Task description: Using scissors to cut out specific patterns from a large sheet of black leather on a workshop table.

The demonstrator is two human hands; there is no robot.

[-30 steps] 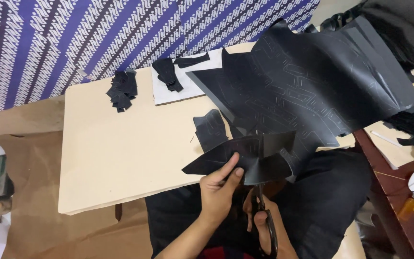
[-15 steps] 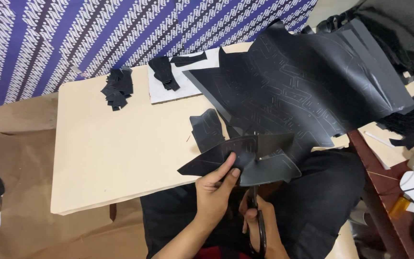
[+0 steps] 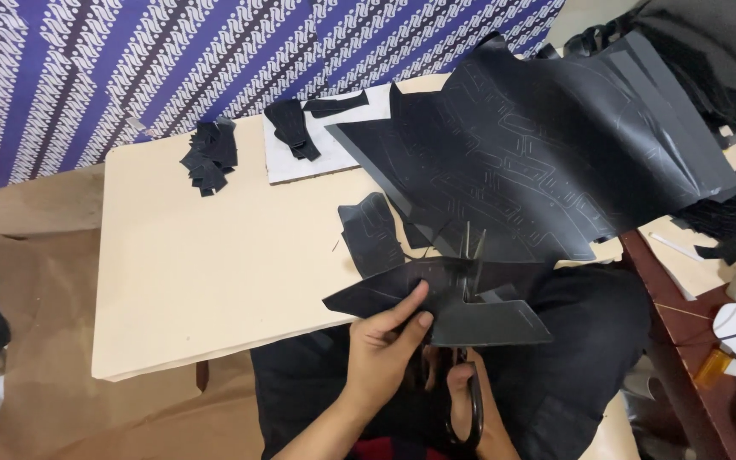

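Black sheet piece [image 3: 436,298] hung just off the near edge of the pale board [image 3: 215,281], pinched by the left hand [image 3: 389,345]. Beneath it, the right hand [image 3: 470,400] gripped scissors [image 3: 470,255], blades parted mid-cut; closing along the scored line seemed next.

On the table [image 3: 198,281], a pile of scraps [image 3: 210,156] lies left of the large sheet [image 3: 538,162].

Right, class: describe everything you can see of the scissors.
The scissors have dark loop handles and thin metal blades. The right hand grips the handles low in the picture; the blades point up, slightly parted, poking through the black sheet piece that the left hand pinches. The sheet hides their middle.
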